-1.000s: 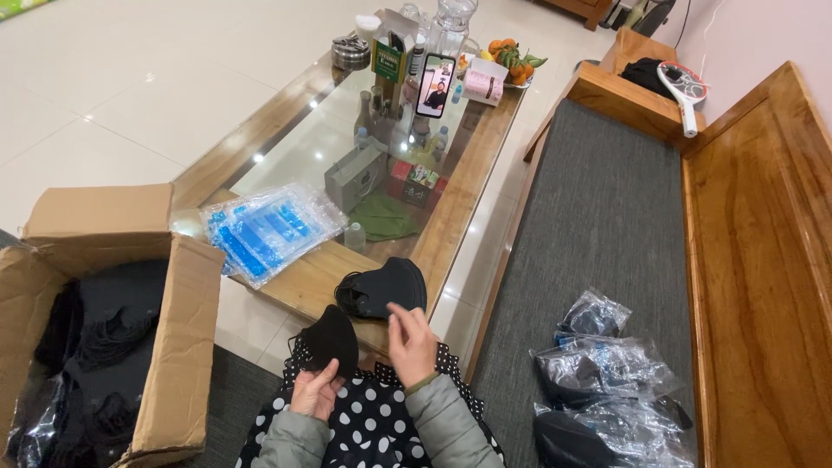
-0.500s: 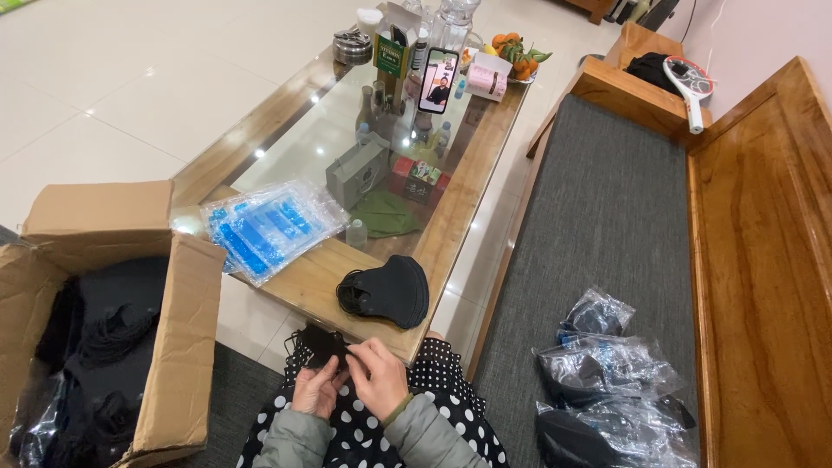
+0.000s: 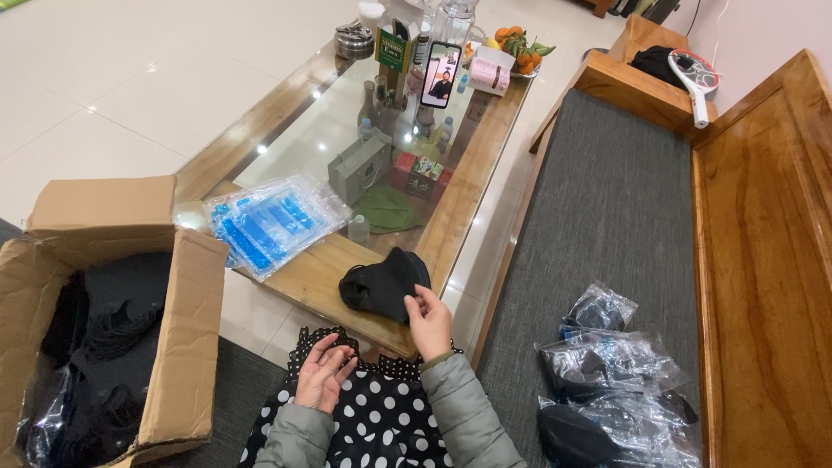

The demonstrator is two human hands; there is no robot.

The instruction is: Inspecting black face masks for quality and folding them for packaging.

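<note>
At the table edge, right hand pinches black masks; left hand open.

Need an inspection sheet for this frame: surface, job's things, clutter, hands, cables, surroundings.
Surface: glass-topped wooden coffee table, in front of the seated person.
Job's things: black fabric pile on the table's near edge; stack of blue-printed clear bags beside it.
Clutter: propped phone, bottles, small boxes, bowl of oranges at the far end.
Hands: right hand touches the black fabric pile with its fingertips; left hand open over the polka-dot lap, holding nothing clearly visible.
Cables: nothing seen.
Surroundings: open cardboard box of dark fabric at left; grey-cushioned wooden bench at right with bagged dark items; racket-shaped swatter on its arm.
</note>
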